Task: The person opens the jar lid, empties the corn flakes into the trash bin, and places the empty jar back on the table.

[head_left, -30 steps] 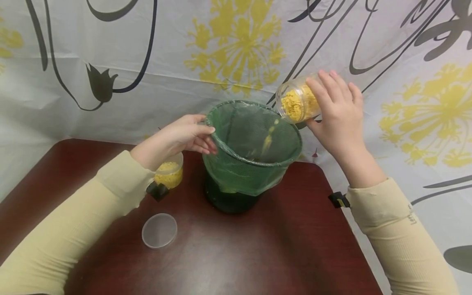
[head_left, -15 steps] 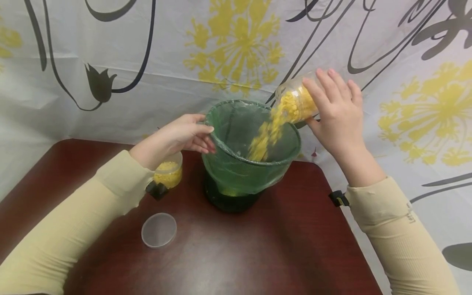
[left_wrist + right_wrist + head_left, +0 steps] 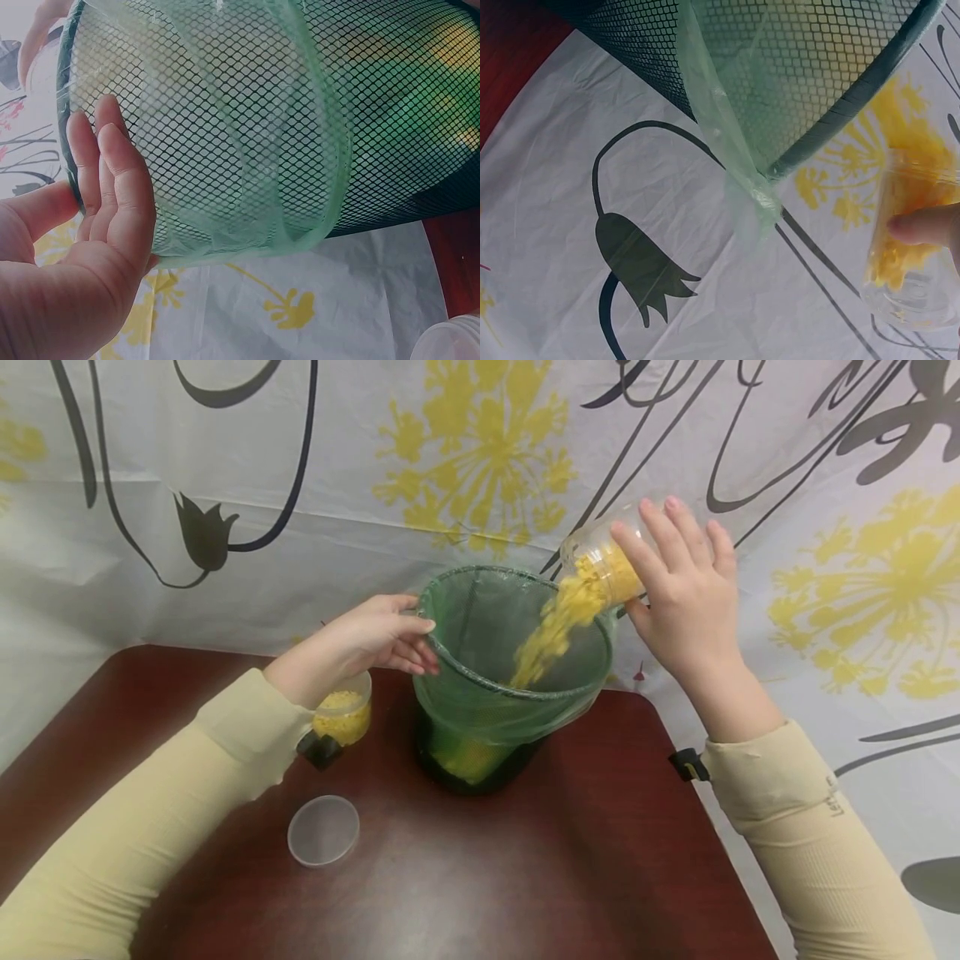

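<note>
My right hand (image 3: 693, 585) grips a clear plastic jar (image 3: 609, 553), tipped mouth-down to the left over a mesh wastebasket (image 3: 420, 142). Yellow crumbly pieces (image 3: 551, 631) stream from the jar into the basket. A thin green bag (image 3: 502, 714) lines the basket and folds over its rim. On the left side of that rim, my left hand (image 3: 378, 631) pinches, thumb on top and fingers against the outside. Through the mesh low down, a yellow heap (image 3: 468, 760) shows. The right wrist view has the thumb (image 3: 922, 225) across the jar's side.
Beside the left forearm stands a second clear tub (image 3: 343, 718) of yellow pieces, partly hidden by the wrist. A round clear lid (image 3: 324, 831) lies nearer on the dark red table (image 3: 450, 893). A patterned curtain (image 3: 300, 543) hangs close behind the table.
The fall of yellow pieces has grown from a thin trickle to a thick stream. Yellow has built up low in the basket, and the jar holds less. Both hands stay nearly still.
</note>
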Demonstrator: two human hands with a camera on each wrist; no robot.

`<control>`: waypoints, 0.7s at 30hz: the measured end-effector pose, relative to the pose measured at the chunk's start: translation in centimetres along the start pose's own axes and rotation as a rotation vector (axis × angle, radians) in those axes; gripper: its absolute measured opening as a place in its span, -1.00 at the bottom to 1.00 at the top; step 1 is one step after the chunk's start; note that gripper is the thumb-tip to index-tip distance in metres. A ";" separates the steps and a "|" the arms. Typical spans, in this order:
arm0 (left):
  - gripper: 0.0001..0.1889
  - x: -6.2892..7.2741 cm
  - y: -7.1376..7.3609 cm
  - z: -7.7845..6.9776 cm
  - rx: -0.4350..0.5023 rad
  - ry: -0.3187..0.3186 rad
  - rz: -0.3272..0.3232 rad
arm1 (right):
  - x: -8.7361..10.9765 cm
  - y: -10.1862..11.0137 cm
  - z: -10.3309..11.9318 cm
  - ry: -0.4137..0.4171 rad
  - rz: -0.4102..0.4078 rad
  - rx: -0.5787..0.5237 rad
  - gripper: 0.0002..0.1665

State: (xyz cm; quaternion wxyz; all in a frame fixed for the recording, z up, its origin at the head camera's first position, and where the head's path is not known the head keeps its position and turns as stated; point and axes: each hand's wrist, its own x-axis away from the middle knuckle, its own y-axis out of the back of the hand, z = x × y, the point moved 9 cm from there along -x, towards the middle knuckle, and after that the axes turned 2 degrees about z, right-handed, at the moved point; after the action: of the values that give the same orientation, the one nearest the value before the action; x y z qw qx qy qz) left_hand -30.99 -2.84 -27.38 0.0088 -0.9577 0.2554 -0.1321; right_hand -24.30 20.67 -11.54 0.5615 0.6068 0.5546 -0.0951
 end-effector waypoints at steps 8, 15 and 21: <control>-0.24 0.0 -0.1 0.0 0.013 0.002 0.007 | -0.2 0.2 0.5 0.036 -0.015 0.014 -0.10; -0.24 0.1 -0.1 0.0 0.010 -0.003 0.009 | -0.3 0.3 1.0 0.056 -0.050 0.026 -0.24; -0.24 0.0 -0.1 0.0 0.014 -0.011 0.007 | -0.2 0.3 1.4 0.066 -0.076 0.038 -0.27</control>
State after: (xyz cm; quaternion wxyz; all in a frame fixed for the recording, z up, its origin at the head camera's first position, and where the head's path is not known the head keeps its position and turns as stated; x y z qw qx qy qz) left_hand -30.94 -2.73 -27.35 0.0172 -0.9574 0.2579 -0.1288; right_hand -23.45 19.51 -11.69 0.5273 0.5987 0.5935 -0.1066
